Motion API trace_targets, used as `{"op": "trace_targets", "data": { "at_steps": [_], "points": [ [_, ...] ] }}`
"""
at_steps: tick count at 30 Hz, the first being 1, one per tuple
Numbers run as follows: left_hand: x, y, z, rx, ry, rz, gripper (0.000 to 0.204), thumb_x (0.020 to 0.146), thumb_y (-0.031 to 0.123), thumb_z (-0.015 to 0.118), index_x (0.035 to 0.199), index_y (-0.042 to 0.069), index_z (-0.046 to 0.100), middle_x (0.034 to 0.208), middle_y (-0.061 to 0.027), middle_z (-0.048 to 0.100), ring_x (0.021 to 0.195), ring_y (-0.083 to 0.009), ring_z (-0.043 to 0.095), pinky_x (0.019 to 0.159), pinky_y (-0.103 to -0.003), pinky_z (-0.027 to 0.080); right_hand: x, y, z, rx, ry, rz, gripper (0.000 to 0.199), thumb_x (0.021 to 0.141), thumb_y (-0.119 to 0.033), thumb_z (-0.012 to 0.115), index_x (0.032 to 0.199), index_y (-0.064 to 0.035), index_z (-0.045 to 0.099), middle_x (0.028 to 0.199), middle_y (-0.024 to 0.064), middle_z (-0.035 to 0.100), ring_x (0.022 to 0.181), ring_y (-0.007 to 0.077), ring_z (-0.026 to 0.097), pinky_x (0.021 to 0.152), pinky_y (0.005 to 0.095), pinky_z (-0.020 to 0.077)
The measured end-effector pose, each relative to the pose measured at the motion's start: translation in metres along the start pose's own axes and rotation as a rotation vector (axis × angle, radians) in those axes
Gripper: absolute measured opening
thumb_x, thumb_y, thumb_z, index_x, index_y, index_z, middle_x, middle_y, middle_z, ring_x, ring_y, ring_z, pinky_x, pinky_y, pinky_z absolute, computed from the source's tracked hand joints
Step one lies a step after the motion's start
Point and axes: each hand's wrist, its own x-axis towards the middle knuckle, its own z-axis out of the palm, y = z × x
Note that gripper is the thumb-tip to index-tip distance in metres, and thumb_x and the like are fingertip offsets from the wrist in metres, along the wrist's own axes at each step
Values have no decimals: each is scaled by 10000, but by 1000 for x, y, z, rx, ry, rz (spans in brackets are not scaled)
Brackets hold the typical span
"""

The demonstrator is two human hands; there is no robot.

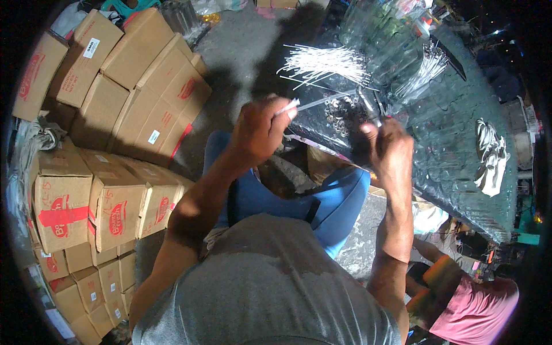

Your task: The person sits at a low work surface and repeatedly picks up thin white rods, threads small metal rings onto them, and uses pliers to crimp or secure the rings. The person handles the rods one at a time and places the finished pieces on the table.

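My left hand (261,127) is closed, pinching a thin pale strip (322,102) whose white end shows at the fingertips. The strip slants across the dark tabletop toward the jaws of a pair of pliers (371,107). Those pliers are gripped in my right hand (392,144), their jaws pointing away from me; whether they touch the strip I cannot tell. Small curled dark and silvery pieces (340,114) lie heaped between my hands. Just beyond them is a loose bundle of thin white sticks or wires (325,62).
A second white bundle (424,72) lies farther right on the plastic-covered table (448,149). A crumpled white cloth (490,156) rests near its right side. Stacked cardboard boxes (158,95) fill the left. Another person in a pink shirt (480,307) is at lower right.
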Motion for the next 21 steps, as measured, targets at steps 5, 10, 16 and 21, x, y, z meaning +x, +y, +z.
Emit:
{"op": "trace_targets", "data": {
  "at_steps": [5, 10, 16, 21],
  "points": [
    [63, -16, 10, 203, -76, 40, 141, 932, 128, 607, 943, -5, 655, 875, -214, 627, 840, -413, 624, 751, -465, 501, 8, 20, -24, -84, 120, 380, 429, 909, -334, 749, 760, 10, 541, 622, 185, 573, 517, 287, 530, 522, 390, 435],
    [89, -32, 35, 409, -67, -53, 124, 922, 113, 595, 951, 23, 675, 893, -205, 606, 838, -422, 611, 770, -489, 492, 7, 20, -19, 148, 56, 328, 226, 871, -168, 769, 952, 1, 643, 619, 164, 590, 512, 234, 494, 533, 369, 438],
    [58, -17, 15, 190, -33, 20, 205, 949, 141, 589, 1061, -8, 673, 901, -178, 611, 839, -353, 611, 749, -423, 498, -1, 19, -8, 68, -203, 208, 213, 787, -99, 750, 954, 24, 700, 912, 215, 657, 820, 403, 667, 736, 458, 514],
    [32, -13, 2, -266, -193, -137, 220, 962, 145, 587, 1096, -14, 661, 830, -89, 634, 709, -177, 592, 646, -317, 474, 2, 17, -2, 20, -203, 161, 221, 787, -130, 739, 946, 17, 696, 934, 200, 655, 845, 419, 660, 751, 477, 514]
  ]
}}
